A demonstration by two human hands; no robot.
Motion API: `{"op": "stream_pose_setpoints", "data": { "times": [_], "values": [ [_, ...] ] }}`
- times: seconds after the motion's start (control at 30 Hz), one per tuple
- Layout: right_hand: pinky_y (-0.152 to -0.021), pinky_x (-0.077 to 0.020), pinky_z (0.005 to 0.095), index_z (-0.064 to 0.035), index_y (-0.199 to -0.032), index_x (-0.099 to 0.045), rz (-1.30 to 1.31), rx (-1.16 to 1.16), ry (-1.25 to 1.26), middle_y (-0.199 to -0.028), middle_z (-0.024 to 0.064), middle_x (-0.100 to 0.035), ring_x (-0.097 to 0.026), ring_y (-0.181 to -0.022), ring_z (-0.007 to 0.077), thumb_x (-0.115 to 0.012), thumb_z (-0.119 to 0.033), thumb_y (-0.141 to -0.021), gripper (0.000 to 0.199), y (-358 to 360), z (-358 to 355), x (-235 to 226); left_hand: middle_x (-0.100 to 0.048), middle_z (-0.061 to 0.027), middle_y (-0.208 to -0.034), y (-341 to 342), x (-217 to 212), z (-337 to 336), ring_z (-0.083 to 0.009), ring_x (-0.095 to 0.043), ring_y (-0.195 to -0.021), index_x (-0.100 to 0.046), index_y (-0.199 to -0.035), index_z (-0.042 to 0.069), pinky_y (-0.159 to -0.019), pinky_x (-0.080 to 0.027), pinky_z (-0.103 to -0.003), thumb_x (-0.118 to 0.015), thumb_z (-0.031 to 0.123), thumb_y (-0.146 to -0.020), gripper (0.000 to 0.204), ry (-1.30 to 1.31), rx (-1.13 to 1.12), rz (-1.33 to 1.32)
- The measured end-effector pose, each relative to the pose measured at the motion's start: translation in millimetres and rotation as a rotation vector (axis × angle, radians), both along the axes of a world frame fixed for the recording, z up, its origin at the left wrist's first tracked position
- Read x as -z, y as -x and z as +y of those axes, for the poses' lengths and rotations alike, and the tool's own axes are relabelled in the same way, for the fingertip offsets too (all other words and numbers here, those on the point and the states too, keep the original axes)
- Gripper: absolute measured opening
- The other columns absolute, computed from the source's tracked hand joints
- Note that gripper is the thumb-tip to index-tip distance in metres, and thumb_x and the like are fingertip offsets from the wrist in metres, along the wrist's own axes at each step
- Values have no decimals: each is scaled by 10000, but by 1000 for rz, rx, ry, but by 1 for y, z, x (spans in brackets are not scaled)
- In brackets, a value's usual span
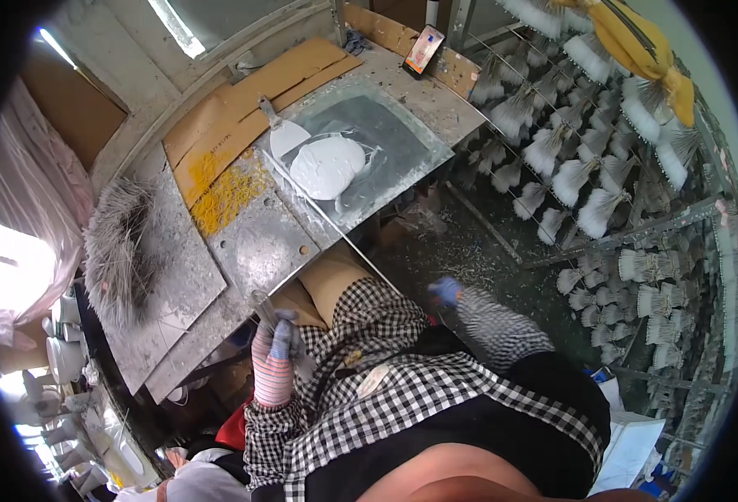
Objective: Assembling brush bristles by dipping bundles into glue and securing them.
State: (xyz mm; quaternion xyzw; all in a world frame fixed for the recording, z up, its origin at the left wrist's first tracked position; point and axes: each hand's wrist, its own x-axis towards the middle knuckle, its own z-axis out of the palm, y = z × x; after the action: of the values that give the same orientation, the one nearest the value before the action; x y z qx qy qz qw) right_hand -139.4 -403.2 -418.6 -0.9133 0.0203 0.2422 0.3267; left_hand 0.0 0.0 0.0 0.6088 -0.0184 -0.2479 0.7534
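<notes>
At the worktop's left edge lies a heap of grey bristles (118, 251), loose and shaggy, untouched for now. Nearer the person, the left hand (272, 360), in a striped glove, sits at the worktop's near edge with its fingers (281, 335) curled tight around a narrow metal tool (262, 308) whose upper end rests against the metal sheet (260, 243). Just beyond, yellow crumbs (227, 192) are scattered over cardboard, and on the grey tray toward the far right corner a putty knife (278, 134) lies touching a smooth mound of white paste (327, 166). The right hand (446, 290), blue-gloved, reaches down off the worktop's right edge toward the littered floor; whether its fingers are spread or pinching anything I cannot tell. It looks like a pause for fetching stock, and the next move would call for bringing that hand back up. Racks of finished brushes (586, 167) hang at the right.
</notes>
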Motion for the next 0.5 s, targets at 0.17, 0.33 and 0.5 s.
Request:
{"op": "stream_pose_setpoints", "data": {
  "times": [0.17,0.33,0.5],
  "values": [
    [-832,-541,451,-41,-1193,-645,-187,897,221,-1056,210,-723,-692,-980,376,-636,-561,-908,593,-35,-83,-176,-406,56,-694,-17,9,18,-51,-381,-580,-559,-1200,56,-516,-342,-218,-546,171,-1047,192,83,-105,37],
    [-850,-509,439,-87,-1119,-604,-849,572,291,-1004,186,-654,-642,-990,361,-639,-283,-908,290,-172,-103,-341,-399,57,-689,-39,15,14,-54,-370,-574,-554,-1210,62,-515,-336,-223,-546,178,-1048,199,122,-82,134],
    [-1055,-401,465,-161,-1215,-596,-745,338,843,-1260,149,-624,-548,-1255,312,-558,-228,-914,310,-318,-123,-373,-400,60,-674,-59,20,8,-57,-372,-576,-571,-1207,69,-524,-333,-228,-560,192,-1041,207,128,-133,163]
  ]
}}
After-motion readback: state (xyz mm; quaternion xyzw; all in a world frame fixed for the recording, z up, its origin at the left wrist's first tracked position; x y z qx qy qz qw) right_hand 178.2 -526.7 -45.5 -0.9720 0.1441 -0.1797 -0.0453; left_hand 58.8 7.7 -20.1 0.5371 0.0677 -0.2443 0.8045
